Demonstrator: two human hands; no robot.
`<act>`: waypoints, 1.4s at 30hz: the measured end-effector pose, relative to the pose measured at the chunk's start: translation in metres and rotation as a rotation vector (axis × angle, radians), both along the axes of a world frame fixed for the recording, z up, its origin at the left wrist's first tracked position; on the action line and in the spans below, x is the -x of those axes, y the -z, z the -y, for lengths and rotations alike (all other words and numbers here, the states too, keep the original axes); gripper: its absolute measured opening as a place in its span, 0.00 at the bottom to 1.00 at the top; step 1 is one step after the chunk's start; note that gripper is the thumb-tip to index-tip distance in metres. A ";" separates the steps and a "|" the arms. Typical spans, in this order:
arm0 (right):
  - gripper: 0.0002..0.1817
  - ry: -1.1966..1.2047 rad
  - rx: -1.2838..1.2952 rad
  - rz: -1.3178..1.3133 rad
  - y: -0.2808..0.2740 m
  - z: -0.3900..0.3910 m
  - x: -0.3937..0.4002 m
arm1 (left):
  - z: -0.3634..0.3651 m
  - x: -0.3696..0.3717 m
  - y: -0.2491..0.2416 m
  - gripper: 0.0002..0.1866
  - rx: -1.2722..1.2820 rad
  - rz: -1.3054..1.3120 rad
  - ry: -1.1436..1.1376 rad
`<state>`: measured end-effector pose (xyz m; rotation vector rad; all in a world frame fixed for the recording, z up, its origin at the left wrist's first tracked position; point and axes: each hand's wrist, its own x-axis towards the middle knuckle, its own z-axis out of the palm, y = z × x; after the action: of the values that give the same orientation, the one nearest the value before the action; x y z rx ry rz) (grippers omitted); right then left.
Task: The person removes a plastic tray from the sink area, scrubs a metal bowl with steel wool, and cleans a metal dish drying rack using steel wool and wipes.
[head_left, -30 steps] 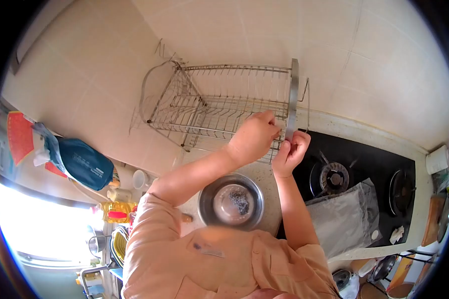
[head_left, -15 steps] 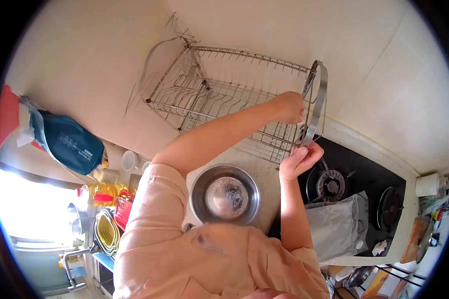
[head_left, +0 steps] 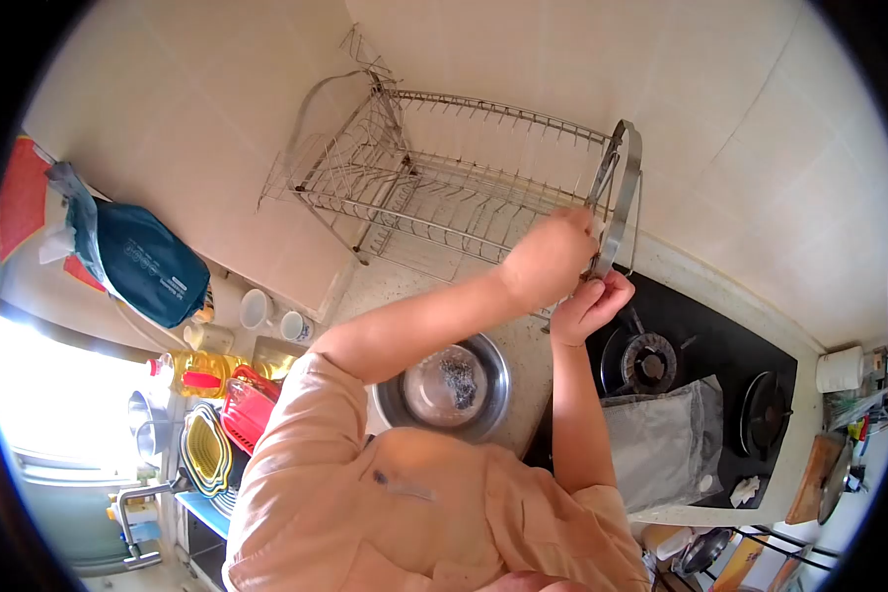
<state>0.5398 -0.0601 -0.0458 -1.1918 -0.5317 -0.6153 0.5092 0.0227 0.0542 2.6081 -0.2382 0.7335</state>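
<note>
A two-tier wire dish rack [head_left: 444, 202] stands against the wall, its right end framed by a curved flat metal band [head_left: 625, 187]. My left hand [head_left: 553, 257] reaches across to that end, fingers closed at the inner side of the frame; what they hold is hidden. Just below it, my right hand [head_left: 592, 308] pinches the lower end of the metal band between thumb and fingers. Under my left forearm sits a round steel basin [head_left: 503, 395] containing a clear bowl-like object and a dark grey scouring pad [head_left: 459, 380].
To the right is a black gas hob [head_left: 701, 335] with a clear plastic bag [head_left: 666, 444] lying on it. On the left are cups [head_left: 257, 309], an oil bottle [head_left: 192, 375], a red basket [head_left: 250, 407] and a hanging teal bag [head_left: 143, 261]. A faucet [head_left: 133, 533] stands lower left.
My left hand has moved down and toward me along the rack's right end, close to my right hand. My right hand stays at the metal band's lower end.
</note>
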 end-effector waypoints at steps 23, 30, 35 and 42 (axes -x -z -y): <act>0.18 -0.056 0.034 -0.090 0.006 0.003 -0.002 | -0.080 -0.018 -0.027 0.12 0.587 -0.761 0.154; 0.19 -0.042 0.033 -0.081 0.009 0.001 -0.002 | -0.088 -0.078 0.022 0.10 0.009 -0.442 0.237; 0.21 -0.080 0.049 -0.107 0.013 0.006 -0.001 | -0.102 -0.117 -0.010 0.08 -0.117 0.061 0.124; 0.25 -0.066 0.031 -0.076 0.014 0.004 -0.003 | -0.104 -0.119 0.019 0.05 -0.154 -0.111 0.042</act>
<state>0.5426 -0.0637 -0.0594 -1.2174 -0.5159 -0.5046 0.6278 0.1264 0.0356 2.7696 -0.3278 0.5748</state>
